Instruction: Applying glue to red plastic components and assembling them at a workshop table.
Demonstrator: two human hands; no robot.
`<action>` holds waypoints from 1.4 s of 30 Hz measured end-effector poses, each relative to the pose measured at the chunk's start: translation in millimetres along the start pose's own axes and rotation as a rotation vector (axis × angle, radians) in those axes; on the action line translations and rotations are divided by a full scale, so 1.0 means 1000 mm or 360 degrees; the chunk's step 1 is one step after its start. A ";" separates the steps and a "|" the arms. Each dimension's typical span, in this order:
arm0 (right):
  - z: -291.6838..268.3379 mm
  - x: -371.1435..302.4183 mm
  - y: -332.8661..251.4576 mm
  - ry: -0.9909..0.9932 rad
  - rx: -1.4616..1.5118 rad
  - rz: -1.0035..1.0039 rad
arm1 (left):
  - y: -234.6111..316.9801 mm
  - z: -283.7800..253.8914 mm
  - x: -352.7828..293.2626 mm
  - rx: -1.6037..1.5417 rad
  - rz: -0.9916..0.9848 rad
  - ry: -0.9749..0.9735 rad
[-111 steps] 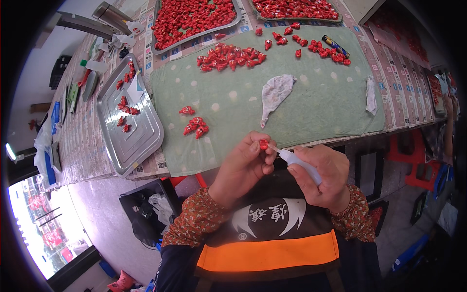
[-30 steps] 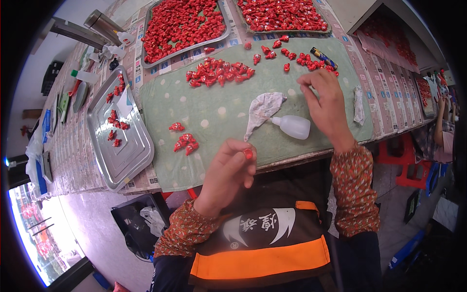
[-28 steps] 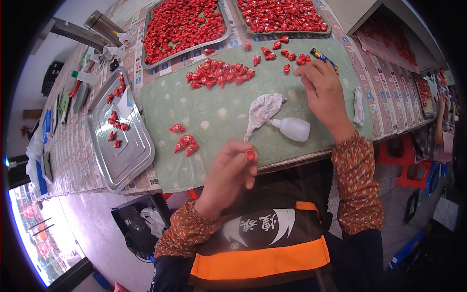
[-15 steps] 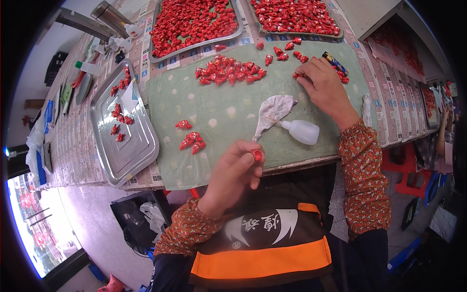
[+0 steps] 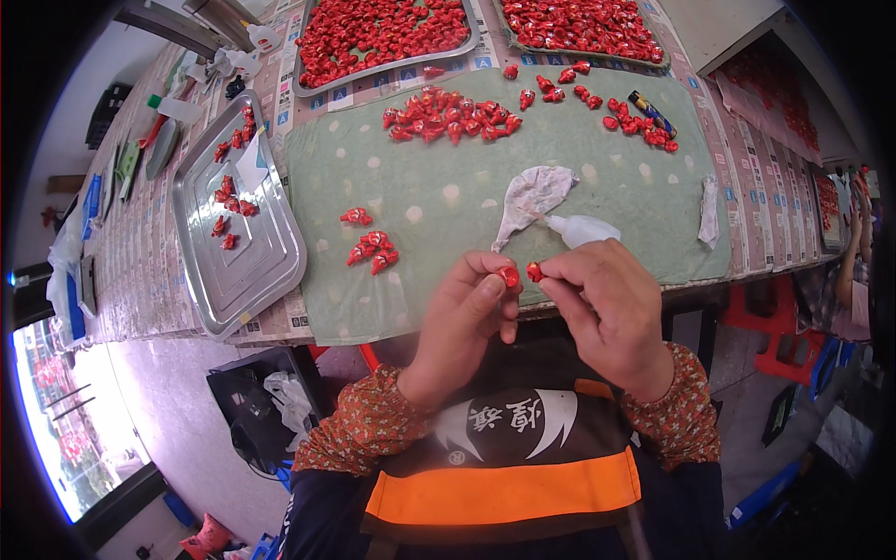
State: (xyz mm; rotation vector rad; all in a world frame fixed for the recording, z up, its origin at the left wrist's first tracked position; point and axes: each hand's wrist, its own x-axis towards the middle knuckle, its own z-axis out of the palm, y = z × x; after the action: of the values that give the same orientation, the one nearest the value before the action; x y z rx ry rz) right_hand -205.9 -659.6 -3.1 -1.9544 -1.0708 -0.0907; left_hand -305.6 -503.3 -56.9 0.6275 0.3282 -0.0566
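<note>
Close above the table's near edge, my left hand [image 5: 465, 313] pinches a small red piece [image 5: 509, 276] between thumb and forefinger. My right hand [image 5: 607, 308] faces it, its fingertips closed on another small red piece [image 5: 535, 272] with a touch of yellow. The two pieces are a short gap apart. Just beyond my hands, a crumpled white cloth [image 5: 539, 198] lies on the green cloth [image 5: 373, 308]. A white squeeze bottle [image 5: 588, 230] rests beside it, its nozzle toward the crumpled cloth and its lower part hidden by my right hand.
A heap of small red figures [image 5: 448, 117] lies at the far middle, with several more near a dark pen-like tube [image 5: 651, 113]. Two trays [image 5: 471, 42] [image 5: 665, 62] full of red pieces stand behind. A metal tray [image 5: 245, 297] with several pieces stands left.
My right hand has come back from the far right pile beside the dark tube, bringing a small red piece close to my left hand. The left hand keeps its piece.
</note>
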 end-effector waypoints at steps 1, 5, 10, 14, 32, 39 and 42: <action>0.003 -0.004 -0.002 0.0051 -0.0029 -0.0070 | -0.001 0.001 -0.001 0.0043 0.0030 0.0011; 0.009 -0.011 -0.012 0.0071 -0.0163 -0.0138 | -0.002 0.005 -0.006 0.0121 0.0086 0.0039; 0.011 -0.015 -0.020 0.0051 -0.0185 -0.0134 | -0.008 0.004 -0.011 0.0402 0.0340 -0.0008; 0.014 -0.020 -0.022 0.0026 -0.0189 -0.0097 | -0.014 0.000 -0.014 0.0479 0.0419 -0.0034; 0.022 -0.042 -0.010 -0.0050 0.1254 0.1076 | -0.016 -0.008 -0.015 0.0688 0.0434 -0.0140; 0.016 -0.043 0.001 -0.0177 0.1772 0.1335 | -0.009 -0.009 -0.017 0.0726 0.0312 -0.0305; 0.017 -0.044 -0.001 -0.0183 0.1807 0.1327 | -0.009 -0.014 -0.019 0.0830 0.0368 -0.0387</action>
State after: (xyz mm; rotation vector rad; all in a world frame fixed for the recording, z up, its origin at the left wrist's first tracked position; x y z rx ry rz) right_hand -239.6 -675.4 -31.4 -1.1773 -0.1510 0.8948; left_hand -328.8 -503.2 -67.2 1.1600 -0.0023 0.0049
